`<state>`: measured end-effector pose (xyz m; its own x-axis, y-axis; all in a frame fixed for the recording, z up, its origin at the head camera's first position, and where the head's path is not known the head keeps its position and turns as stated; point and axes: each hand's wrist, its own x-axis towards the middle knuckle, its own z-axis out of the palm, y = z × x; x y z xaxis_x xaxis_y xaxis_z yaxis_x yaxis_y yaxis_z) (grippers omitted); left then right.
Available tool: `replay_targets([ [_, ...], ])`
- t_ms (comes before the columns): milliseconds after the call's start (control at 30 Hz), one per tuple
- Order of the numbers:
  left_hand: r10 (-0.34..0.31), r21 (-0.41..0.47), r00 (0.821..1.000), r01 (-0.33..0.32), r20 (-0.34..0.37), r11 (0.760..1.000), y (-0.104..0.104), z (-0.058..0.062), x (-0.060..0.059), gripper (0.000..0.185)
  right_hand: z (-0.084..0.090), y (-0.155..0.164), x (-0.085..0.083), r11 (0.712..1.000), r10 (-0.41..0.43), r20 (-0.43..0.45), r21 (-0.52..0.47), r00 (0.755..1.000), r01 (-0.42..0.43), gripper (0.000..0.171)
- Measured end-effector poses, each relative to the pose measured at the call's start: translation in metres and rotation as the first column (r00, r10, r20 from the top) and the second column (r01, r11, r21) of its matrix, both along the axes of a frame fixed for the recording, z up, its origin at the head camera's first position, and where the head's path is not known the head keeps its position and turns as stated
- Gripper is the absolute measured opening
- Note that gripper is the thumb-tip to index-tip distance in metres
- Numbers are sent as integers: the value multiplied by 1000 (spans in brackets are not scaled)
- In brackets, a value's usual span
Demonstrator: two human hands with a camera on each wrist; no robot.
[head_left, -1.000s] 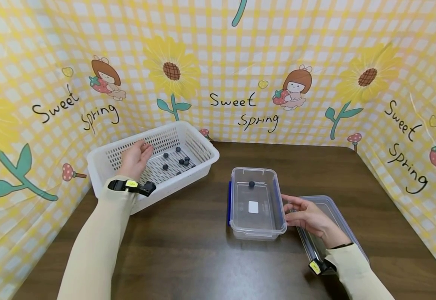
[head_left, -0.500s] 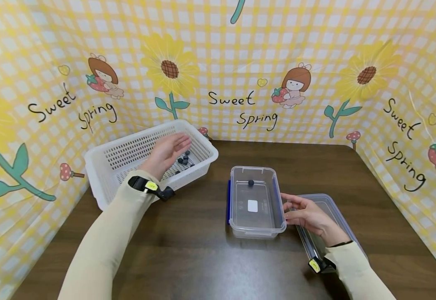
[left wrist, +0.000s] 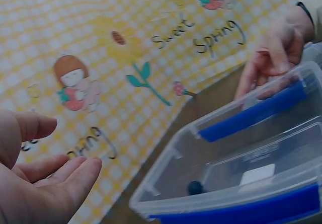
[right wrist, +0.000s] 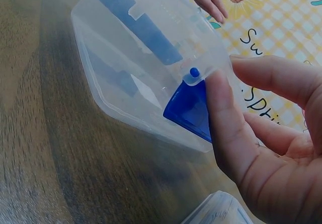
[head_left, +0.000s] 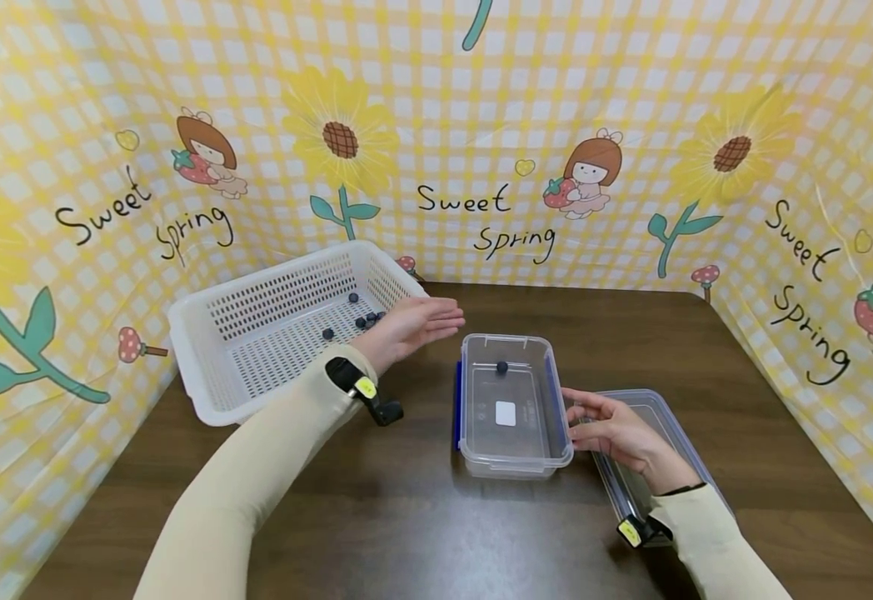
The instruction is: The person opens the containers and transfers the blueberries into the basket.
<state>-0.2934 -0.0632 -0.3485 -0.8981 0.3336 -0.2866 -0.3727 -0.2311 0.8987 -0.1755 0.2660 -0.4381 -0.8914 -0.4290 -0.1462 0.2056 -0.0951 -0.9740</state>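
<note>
On the brown worktop [head_left: 421, 533], the left hand [head_left: 406, 327] is hovering with fingers straight and empty between the white basket [head_left: 204, 333] and the clear container [head_left: 511, 408], which is holding one dark bead [head_left: 502, 367]; the right hand [head_left: 616, 433], fingers relaxed, is touching its blue-clipped side.

Sleeves: long, cream, reaching both wrists.
Wrist bands: black, just behind each hand (a yellow tag on both).
Hands: bare.
</note>
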Motion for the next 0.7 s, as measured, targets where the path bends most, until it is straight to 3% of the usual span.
replay_targets([
  [300,-153,-83,988,155,30,984,38,-22,8,43,-3,0,0,1000,9,-14,11,1000,-9,74],
  [567,-123,-123,990,131,68,984,66,-45,6,44,-2,0,0,1000,-1,-10,29,1000,1,76],
  [700,-103,-126,990,115,99,985,78,-51,6,50,0,0,0,1000,-4,-5,18,1000,4,74],
])
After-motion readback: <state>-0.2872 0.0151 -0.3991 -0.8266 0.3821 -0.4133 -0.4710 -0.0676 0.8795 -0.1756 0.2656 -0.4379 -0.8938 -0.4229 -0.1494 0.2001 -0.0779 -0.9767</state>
